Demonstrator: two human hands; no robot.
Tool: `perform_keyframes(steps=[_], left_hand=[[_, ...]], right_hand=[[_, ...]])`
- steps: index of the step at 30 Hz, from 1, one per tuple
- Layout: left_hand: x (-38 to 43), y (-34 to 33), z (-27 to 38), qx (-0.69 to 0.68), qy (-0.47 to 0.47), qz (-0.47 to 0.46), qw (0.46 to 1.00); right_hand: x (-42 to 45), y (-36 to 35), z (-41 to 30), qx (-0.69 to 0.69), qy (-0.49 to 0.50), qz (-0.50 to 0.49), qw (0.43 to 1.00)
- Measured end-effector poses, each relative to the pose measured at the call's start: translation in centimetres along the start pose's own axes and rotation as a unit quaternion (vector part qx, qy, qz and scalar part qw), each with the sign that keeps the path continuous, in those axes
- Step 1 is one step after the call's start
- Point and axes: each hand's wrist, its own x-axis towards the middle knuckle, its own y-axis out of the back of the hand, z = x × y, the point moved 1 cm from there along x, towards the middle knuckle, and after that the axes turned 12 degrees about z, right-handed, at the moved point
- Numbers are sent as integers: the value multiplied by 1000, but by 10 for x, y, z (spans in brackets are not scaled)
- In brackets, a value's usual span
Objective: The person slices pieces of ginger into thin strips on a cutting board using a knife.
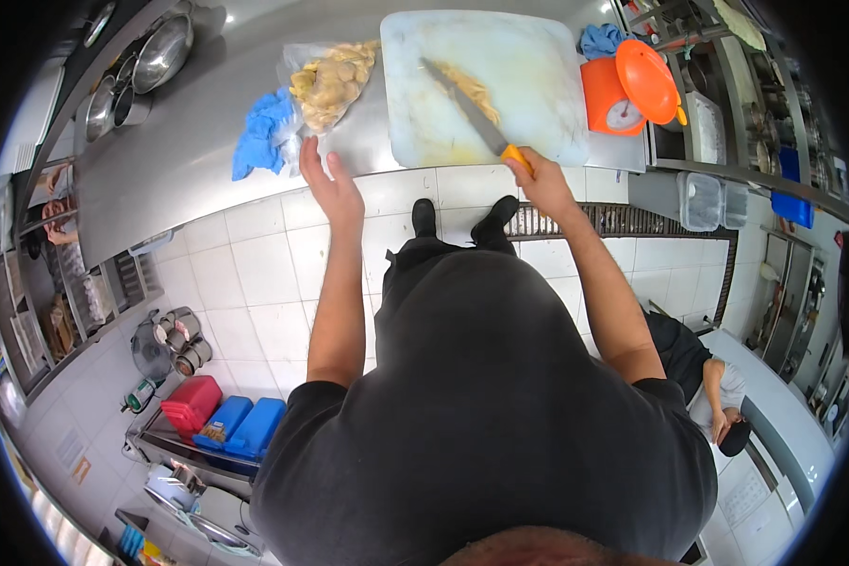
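My right hand (541,182) grips the yellow handle of a chef's knife (477,117) at the near edge of a white cutting board (538,78). Its blade points away and to the left over the board, beside a thin strip of pale yellow food (475,86), perhaps raw meat. My left hand (334,185) is raised with fingers apart and nothing in it, near the counter's front edge. Just beyond it lies a clear plastic bag (336,81) with pale yellow pieces, perhaps raw poultry. A crumpled blue cloth (258,131) lies left of the bag.
An orange kitchen scale (601,92) with a tilted orange pan (645,79) stands right of the board, with another blue cloth (601,41) behind. Metal bowls (163,53) sit at the steel counter's (163,156) far left. A floor drain grate (622,221) and a co-worker (714,389) are to the right.
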Motion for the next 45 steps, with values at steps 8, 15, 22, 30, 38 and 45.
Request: perform_keyframes(steps=[8, 15, 22, 30, 38, 45], left_hand=[[-36, 57, -8, 50, 15, -2, 999], [-72, 114, -45, 147, 51, 55, 986], [-50, 110, -70, 174, 32, 53, 983], [-41, 90, -67, 148, 8, 34, 988], [-65, 76, -75, 136, 28, 20, 990], [-67, 96, -74, 242, 77, 33, 967]], right_hand=[[33, 40, 35, 37, -109, 91, 989], [13, 21, 15, 49, -106, 117, 986], [20, -27, -22, 63, -100, 57, 991], [11, 22, 18, 43, -143, 169, 974], [-1, -26, -29, 35, -27, 88, 995], [25, -20, -2, -11, -61, 109, 992]])
